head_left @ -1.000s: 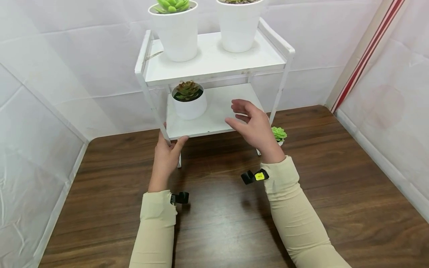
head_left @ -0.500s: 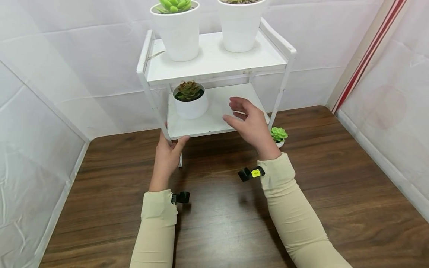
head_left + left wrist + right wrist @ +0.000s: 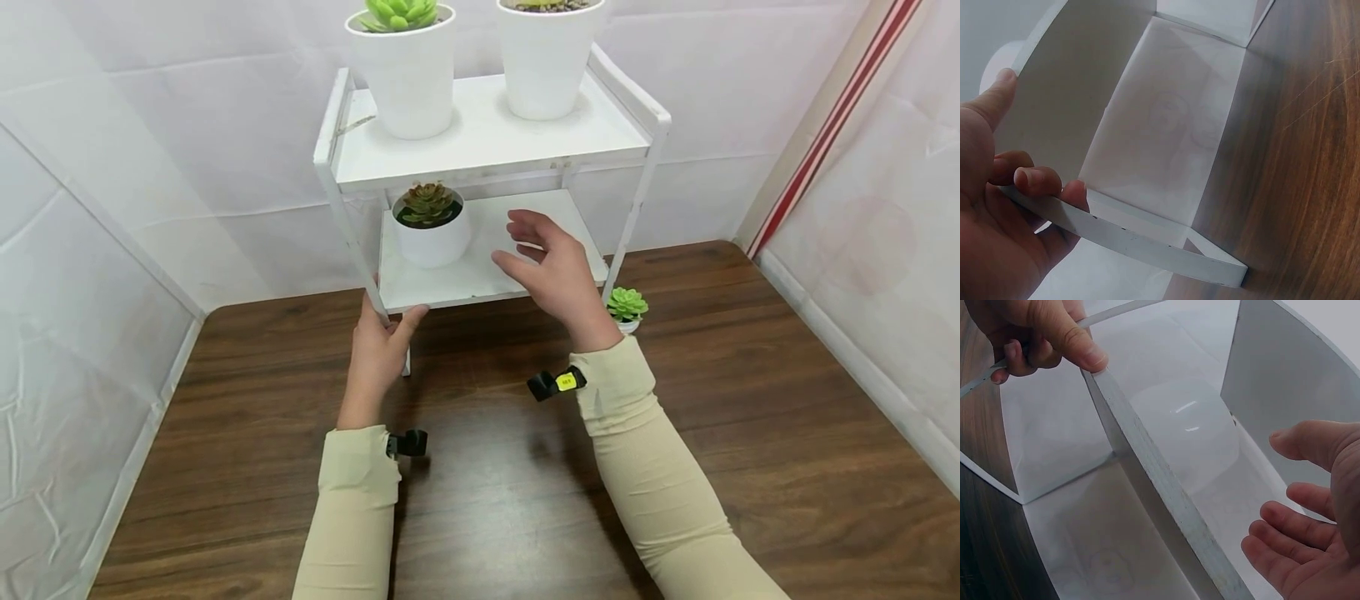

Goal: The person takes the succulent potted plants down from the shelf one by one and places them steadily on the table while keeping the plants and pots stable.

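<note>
A white two-tier shelf (image 3: 495, 150) stands on the table. My left hand (image 3: 377, 350) grips its front left leg just below the lower board; the left wrist view shows the fingers curled round the leg (image 3: 1147, 248) and the thumb on the board's edge. My right hand (image 3: 557, 271) is held before the right half of the lower board (image 3: 498, 242), fingers loosely bent with nothing between them. A white pot (image 3: 433, 243) with a reddish-brown succulent (image 3: 427, 205) sits at the left of that board, apart from both hands.
Two tall white pots, the left pot (image 3: 415, 83) with a green succulent and the right pot (image 3: 546, 67), stand on the top board. A small green succulent (image 3: 627, 305) is on the wooden table (image 3: 480, 500) beside the right leg. White sheeting (image 3: 225, 150) closes the back and sides.
My right hand has drifted slightly left and up in front of the lower board. The left hand keeps its grip on the leg. The whole view has shifted a little.
</note>
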`<state>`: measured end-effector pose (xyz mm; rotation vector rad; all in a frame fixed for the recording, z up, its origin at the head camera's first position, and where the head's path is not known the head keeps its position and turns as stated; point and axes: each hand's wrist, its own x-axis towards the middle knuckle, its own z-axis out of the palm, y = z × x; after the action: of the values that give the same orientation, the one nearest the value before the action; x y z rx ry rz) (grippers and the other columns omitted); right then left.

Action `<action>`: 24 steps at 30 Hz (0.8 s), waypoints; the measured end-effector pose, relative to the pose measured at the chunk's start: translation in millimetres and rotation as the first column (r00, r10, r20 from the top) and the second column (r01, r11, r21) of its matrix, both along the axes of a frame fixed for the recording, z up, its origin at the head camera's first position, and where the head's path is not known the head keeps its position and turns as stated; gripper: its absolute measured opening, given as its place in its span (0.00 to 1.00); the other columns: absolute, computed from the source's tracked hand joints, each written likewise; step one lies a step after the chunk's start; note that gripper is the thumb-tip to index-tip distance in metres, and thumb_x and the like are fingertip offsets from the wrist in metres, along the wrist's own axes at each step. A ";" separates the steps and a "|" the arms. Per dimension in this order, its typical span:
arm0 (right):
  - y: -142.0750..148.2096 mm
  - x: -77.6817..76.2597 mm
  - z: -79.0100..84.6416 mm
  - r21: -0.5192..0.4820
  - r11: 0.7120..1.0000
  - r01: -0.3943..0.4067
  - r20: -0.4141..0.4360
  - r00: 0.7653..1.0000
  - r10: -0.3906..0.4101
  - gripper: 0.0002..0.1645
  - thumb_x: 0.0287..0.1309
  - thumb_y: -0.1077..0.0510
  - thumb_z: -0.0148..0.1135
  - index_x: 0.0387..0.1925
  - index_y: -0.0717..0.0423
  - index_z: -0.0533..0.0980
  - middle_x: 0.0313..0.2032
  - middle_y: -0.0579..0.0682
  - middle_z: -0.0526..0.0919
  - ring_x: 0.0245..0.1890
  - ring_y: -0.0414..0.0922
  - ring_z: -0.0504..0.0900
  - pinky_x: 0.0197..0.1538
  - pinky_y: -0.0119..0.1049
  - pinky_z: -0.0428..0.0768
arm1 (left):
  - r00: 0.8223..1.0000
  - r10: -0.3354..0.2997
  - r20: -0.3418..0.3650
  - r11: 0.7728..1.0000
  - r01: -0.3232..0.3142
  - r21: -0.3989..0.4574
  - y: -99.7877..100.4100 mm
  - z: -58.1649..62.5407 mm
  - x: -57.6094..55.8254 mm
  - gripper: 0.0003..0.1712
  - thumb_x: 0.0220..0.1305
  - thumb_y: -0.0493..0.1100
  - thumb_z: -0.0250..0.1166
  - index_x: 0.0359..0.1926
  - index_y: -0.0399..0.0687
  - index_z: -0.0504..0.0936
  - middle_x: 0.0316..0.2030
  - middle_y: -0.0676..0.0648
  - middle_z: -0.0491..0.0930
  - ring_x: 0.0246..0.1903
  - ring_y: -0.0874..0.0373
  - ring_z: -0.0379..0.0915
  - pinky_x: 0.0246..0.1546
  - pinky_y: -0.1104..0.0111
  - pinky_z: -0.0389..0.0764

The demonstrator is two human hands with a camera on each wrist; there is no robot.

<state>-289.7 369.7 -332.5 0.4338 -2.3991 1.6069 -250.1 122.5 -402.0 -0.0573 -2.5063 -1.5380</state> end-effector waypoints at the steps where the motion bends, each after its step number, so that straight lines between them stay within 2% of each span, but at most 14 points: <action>1: -1.0 -0.5 0.6 -0.004 1.000 0.000 0.000 1.000 0.000 0.34 0.57 0.50 0.68 0.64 0.49 0.70 0.60 0.52 0.77 0.60 0.44 0.75 0.63 0.37 0.74 | 1.000 -0.003 -0.004 1.000 0.003 0.002 -0.1 0.1 -0.2 0.51 0.60 0.69 0.60 0.75 0.57 0.48 0.65 0.39 0.69 0.55 0.49 0.74 0.54 0.52 0.77; 7: -6.2 -4.8 3.8 -0.001 1.000 0.004 -0.007 1.000 -0.004 0.34 0.57 0.50 0.68 0.64 0.49 0.70 0.59 0.52 0.77 0.60 0.43 0.76 0.62 0.36 0.74 | 0.999 -0.007 -0.039 1.000 0.007 -0.001 -1.3 -0.3 -2.6 0.51 0.60 0.69 0.60 0.75 0.57 0.48 0.66 0.39 0.67 0.58 0.48 0.72 0.55 0.51 0.77; 24: -20.2 -13.3 3.4 0.058 0.998 -0.020 0.019 1.000 0.019 0.36 0.58 0.48 0.67 0.66 0.51 0.68 0.61 0.51 0.76 0.61 0.42 0.75 0.62 0.33 0.74 | 0.999 -0.021 -0.031 1.000 0.021 0.009 -0.4 -2.6 -0.7 0.50 0.61 0.68 0.59 0.75 0.57 0.48 0.68 0.41 0.65 0.61 0.48 0.70 0.56 0.51 0.76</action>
<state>-303.0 349.5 -329.1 0.4565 -2.4681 1.5596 -250.8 122.1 -404.6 -0.1059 -2.4828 -1.5446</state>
